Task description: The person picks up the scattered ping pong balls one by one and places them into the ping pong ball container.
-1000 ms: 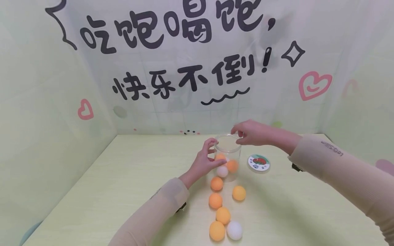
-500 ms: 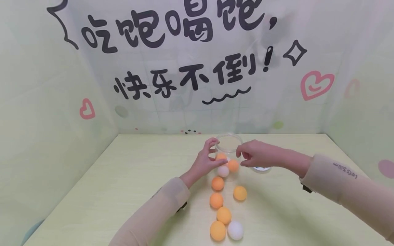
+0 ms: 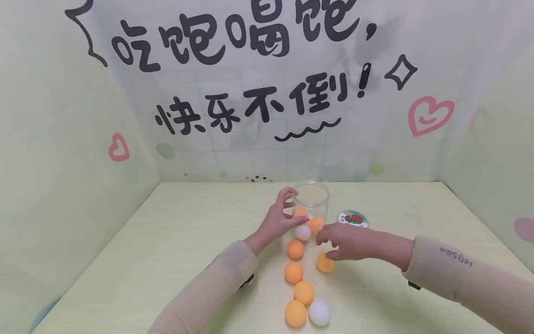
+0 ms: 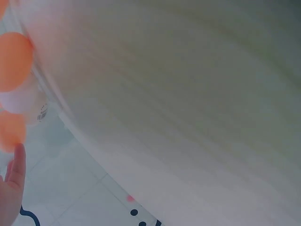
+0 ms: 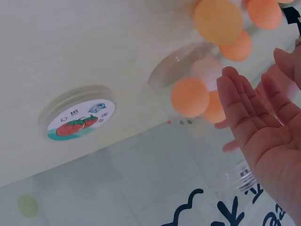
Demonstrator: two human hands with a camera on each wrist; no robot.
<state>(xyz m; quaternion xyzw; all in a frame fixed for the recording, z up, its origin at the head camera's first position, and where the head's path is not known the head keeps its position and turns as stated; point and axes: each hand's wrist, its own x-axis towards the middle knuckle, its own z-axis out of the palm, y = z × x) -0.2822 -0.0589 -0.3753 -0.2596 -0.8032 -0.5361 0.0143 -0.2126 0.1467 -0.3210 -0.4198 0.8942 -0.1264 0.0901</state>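
A clear plastic jar (image 3: 312, 197) stands upright without its lid at the back of the table. Orange balls (image 3: 316, 224) and a white ball (image 3: 303, 233) show inside it. My left hand (image 3: 275, 218) holds the jar from the left, thumb at the front and fingers at the far side. My right hand (image 3: 348, 241) is just right of the jar, with its fingertips over a yellow-orange ball (image 3: 325, 263) on the table. In the right wrist view the right fingers (image 5: 244, 101) are nearly straight and hold nothing. Whether they touch the ball is unclear.
In front of the jar lie two orange balls (image 3: 294, 272), two yellow-orange balls (image 3: 303, 292) and a white ball (image 3: 320, 312). A round lid (image 3: 353, 218) with a tomato picture lies right of the jar, partly behind my right hand. A printed curtain (image 3: 233, 153) stands behind the table.
My right hand has come down from the jar's rim, past its right side, to the yellow-orange ball in front. The left hand keeps its hold on the jar.
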